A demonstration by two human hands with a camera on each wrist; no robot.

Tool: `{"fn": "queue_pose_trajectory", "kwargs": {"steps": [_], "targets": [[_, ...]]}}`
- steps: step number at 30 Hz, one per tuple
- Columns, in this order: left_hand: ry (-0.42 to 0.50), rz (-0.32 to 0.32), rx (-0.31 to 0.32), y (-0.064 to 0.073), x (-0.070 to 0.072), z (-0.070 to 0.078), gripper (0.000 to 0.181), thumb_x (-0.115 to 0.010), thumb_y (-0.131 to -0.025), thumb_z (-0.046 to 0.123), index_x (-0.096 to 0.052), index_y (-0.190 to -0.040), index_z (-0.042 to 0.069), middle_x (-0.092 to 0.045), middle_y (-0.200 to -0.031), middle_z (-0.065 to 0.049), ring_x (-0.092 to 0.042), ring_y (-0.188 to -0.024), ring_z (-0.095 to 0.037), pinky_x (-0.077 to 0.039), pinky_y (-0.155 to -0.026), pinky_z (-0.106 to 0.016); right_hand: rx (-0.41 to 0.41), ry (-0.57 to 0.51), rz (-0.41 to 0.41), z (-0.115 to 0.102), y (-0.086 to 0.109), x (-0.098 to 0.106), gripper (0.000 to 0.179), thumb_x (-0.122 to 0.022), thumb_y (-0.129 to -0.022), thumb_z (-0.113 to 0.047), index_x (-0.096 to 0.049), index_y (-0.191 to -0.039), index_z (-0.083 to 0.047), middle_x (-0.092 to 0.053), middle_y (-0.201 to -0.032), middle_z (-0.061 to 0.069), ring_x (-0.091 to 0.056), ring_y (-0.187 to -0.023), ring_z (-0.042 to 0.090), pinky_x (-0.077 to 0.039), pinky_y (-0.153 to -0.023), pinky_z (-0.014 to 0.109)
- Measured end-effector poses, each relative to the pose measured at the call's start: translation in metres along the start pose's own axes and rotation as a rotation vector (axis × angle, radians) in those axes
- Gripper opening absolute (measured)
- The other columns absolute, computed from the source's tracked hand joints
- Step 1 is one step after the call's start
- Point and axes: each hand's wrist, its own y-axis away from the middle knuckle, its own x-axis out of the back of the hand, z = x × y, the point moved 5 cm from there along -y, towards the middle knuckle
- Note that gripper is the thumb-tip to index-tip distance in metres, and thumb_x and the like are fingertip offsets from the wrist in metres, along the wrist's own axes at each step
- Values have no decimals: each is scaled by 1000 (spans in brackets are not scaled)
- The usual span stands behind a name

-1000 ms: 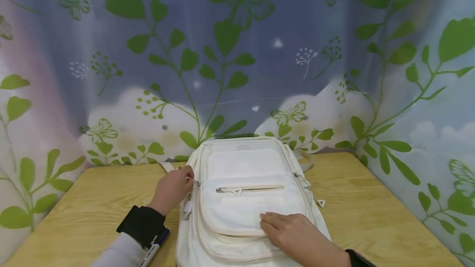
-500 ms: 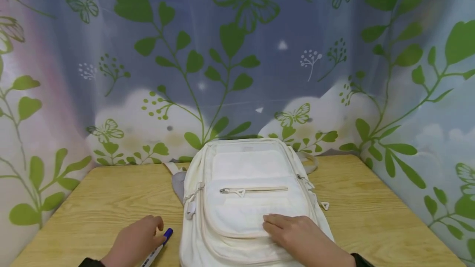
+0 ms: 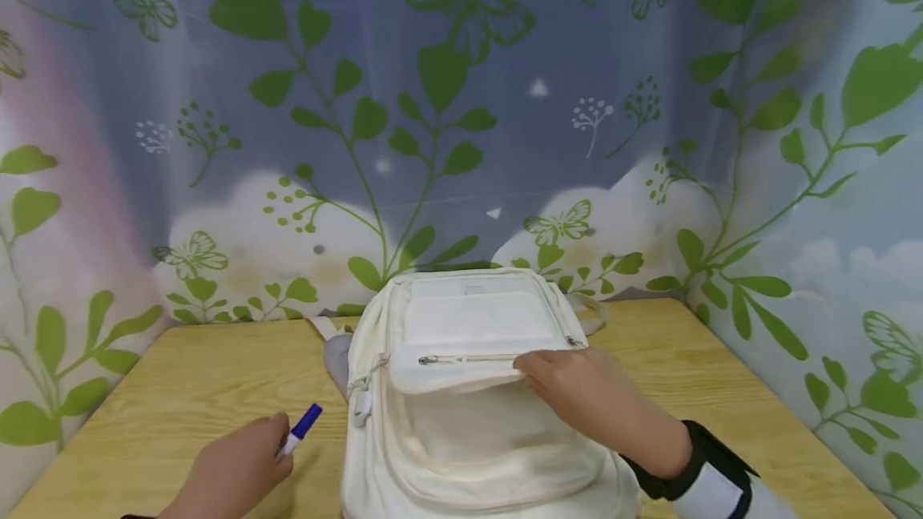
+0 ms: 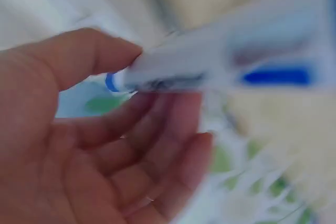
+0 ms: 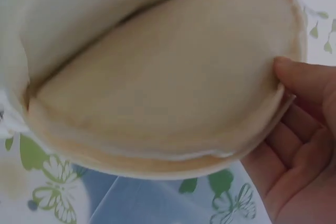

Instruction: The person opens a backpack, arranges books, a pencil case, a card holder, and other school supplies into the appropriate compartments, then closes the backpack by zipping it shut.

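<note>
A cream-white backpack (image 3: pixel 461 315) lies on the table with its front pocket open. My right hand (image 3: pixel 577 391) pinches the edge of the pocket's front flap (image 3: pixel 454 375) and holds it lifted. In the right wrist view the thumb lies on the inner side of the flap (image 5: pixel 173 77), fingers behind it. My left hand (image 3: pixel 238 459), left of the backpack, grips a white marker with a blue cap (image 3: pixel 306 421). In the left wrist view the marker (image 4: pixel 178 66) sits between thumb and fingers, blurred.
The wood-grain table (image 3: pixel 238 375) extends on both sides of the backpack. A grey and white strap (image 3: pixel 336 351) sticks out at the backpack's left, and a strap loop (image 3: pixel 594 311) at its right. A leaf-patterned curtain (image 3: pixel 461 142) hangs behind and at the sides.
My left hand left the backpack's side zipper, reached down to the marker on the table and picked it up. My right hand raised the pocket flap, and the pocket opened.
</note>
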Motion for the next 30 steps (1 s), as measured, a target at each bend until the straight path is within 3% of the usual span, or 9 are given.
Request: {"fn": "queue_pose_trajectory", "kwargs": {"steps": [2, 7, 10, 13, 15, 17, 20, 24, 30], "targets": [[10, 121, -115, 2, 20, 19, 20, -76, -90, 15, -56, -85, 15, -46, -71, 7, -43, -58, -8, -38, -51, -27, -21, 21, 19, 7, -8, 5, 19, -79, -86, -2, -66, -96, -11, -68, -79, -3, -47, -52, 2, -33, -47, 17], [-82, 405, -557, 10, 46, 94, 23, -82, -87, 17, -60, -92, 18, -51, -79, 12, -47, -65, -2, -41, -54, -22, -98, 56, 62, 18, -20, 10, 13, -76, -89, -2, -69, -99, -9, -72, -86, 1, -60, -59, 10, -42, -50, 21], [-210, 446, -744, 6, 43, 140, 24, -82, -87, 18, -60, -93, 14, -55, -83, 8, -51, -71, -7, -43, -58, -21, -112, 79, 82, 18, -23, 11, 13, -76, -90, -4, -67, -95, -11, -69, -79, -2, -56, -56, 9, -39, -49, 20], [-421, 502, -860, -6, 33, 175, 18, -79, -89, 16, -62, -95, 12, -56, -85, 5, -53, -71, -7, -43, -57, -20, -114, 80, 82, 16, -24, 9, 14, -77, -89, -4, -65, -92, -11, -61, -71, -5, -50, -53, 6, -34, -48, 19], [-606, 598, -874, -18, 25, 189, 12, -77, -91, 15, -66, -97, 13, -58, -89, 3, -56, -75, -8, -46, -61, -20, -118, 61, 68, 14, -24, 8, 16, -76, -90, -4, -63, -90, -12, -56, -68, -6, -44, -52, 5, -32, -48, 19], [-764, 698, -833, -30, 19, 199, 10, -74, -93, 15, -71, -102, 14, -62, -97, 1, -60, -83, -10, -50, -67, -23, -134, 36, 50, 13, -22, 7, 15, -75, -91, -4, -62, -90, -12, -53, -67, -7, -42, -53, 4, -32, -49, 20], [-888, 795, -750, -46, 13, 204, 15, -74, -94, 18, -76, -108, 19, -65, -109, -1, -62, -97, -14, -54, -80, -29, -158, 12, 32, 12, -19, 7, 15, -74, -92, -5, -62, -91, -13, -52, -68, -8, -41, -54, 3, -33, -50, 20], [-821, 815, -739, -55, 7, 206, 19, -77, -91, 21, -77, -110, 23, -64, -119, -2, -62, -105, -17, -55, -81, -32, -181, -5, 17, 12, -13, 9, 16, -73, -93, -5, -60, -90, -14, -48, -69, -10, -39, -55, 3, -34, -52, 20], [-646, 665, -761, -51, 7, 197, 39, -79, -88, 39, -71, -120, 18, -63, -127, 0, -59, -118, -16, -49, -97, -31, -185, -53, 8, 9, -11, 7, 14, -72, -94, -6, -61, -91, -14, -52, -72, -10, -42, -58, 2, -36, -52, 20]]}}
